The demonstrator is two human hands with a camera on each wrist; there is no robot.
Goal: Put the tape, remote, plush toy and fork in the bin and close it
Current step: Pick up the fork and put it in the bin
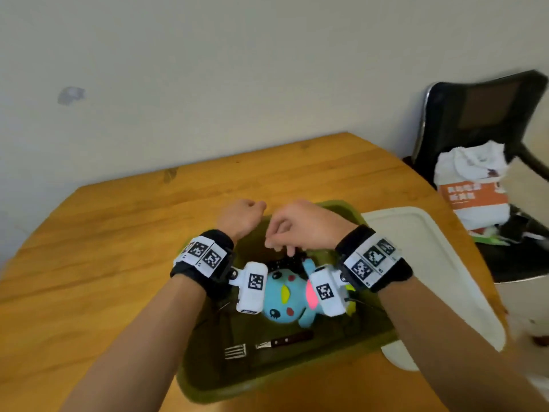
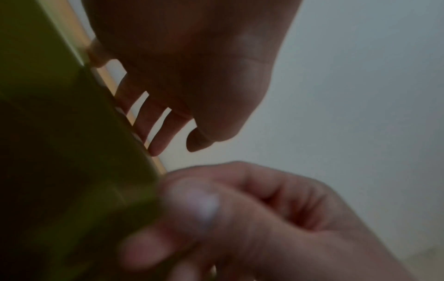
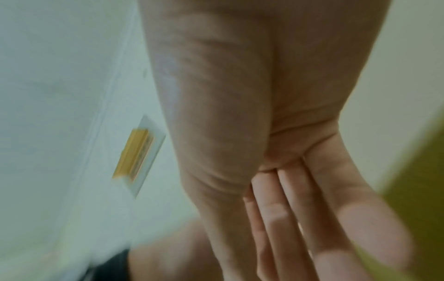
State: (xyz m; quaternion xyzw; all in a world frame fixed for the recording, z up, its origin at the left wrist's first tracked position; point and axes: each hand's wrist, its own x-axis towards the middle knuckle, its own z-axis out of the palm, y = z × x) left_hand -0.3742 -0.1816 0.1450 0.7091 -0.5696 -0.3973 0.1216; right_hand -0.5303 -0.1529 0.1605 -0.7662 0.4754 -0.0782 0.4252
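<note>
**Both hands over the far end of the bin**

You had the green bin (image 1: pixel 208 391) in front of you on the wooden table (image 1: pixel 89 263), a smooth-walled plastic tub with rounded corners. Inside it lay the plush toy (image 1: pixel 282 301), soft and blue with a pink ear and a yellow beak, and just beyond it the black remote (image 1: pixel 282 263) with its rows of small buttons. At the bin's near end lay the fork (image 1: pixel 267 344), metal tines and a dark riveted handle. The tape could not be made out.

Your left hand (image 1: pixel 242 217) sat at the bin's far rim with the fingers curled in; whether it held anything I cannot tell. Your right hand (image 1: pixel 300 227) hung over the bin's far end, fingers bent downward just above the remote; touching or gripping, I cannot tell.

Right of the bin, touching its side, lay the flat white lid (image 1: pixel 430 263) with rounded corners. Beyond the bin the honey-coloured planks met a plain pale wall (image 1: pixel 237 69). Farther right of the bin stood a black chair (image 1: pixel 475 114) carrying a white and orange bag (image 1: pixel 472 185).
</note>
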